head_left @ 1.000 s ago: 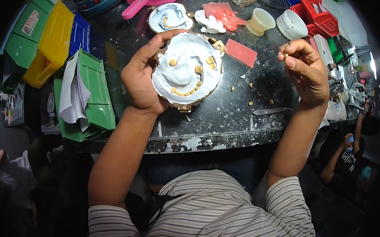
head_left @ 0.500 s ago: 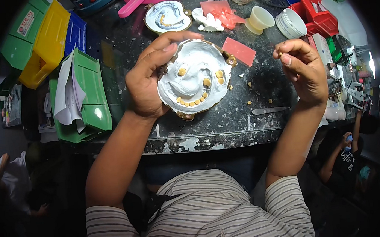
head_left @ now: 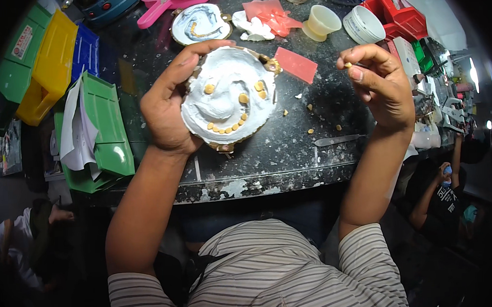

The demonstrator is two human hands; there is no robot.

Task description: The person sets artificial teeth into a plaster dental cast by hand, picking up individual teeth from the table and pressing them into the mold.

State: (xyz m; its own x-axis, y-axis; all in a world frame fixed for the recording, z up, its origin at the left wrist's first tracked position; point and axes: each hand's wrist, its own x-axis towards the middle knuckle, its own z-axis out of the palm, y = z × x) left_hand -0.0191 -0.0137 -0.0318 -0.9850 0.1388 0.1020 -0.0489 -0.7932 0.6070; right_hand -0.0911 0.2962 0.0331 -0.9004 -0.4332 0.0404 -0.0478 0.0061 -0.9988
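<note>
My left hand is wrapped round the side of a round metal dental flask half filled with white plaster. A curved row of small tan teeth and a few larger ones are set in the plaster. To the right, above the bench, my right hand pinches a tiny yellowish piece, apparently a tooth, between thumb and index finger. Below it, several loose tan teeth lie on the bench near a slim metal spatula. A pink wax sheet lies between flask and right hand.
Another plaster-filled flask half sits behind, beside white and pink scraps. A translucent cup, a white tub and red bins stand at the back right. Green, yellow and blue bins line the left.
The view has shifted a little, so the bench things appear farther left. My left hand has brought the flask half slightly leftward. My right hand keeps its pinch.
</note>
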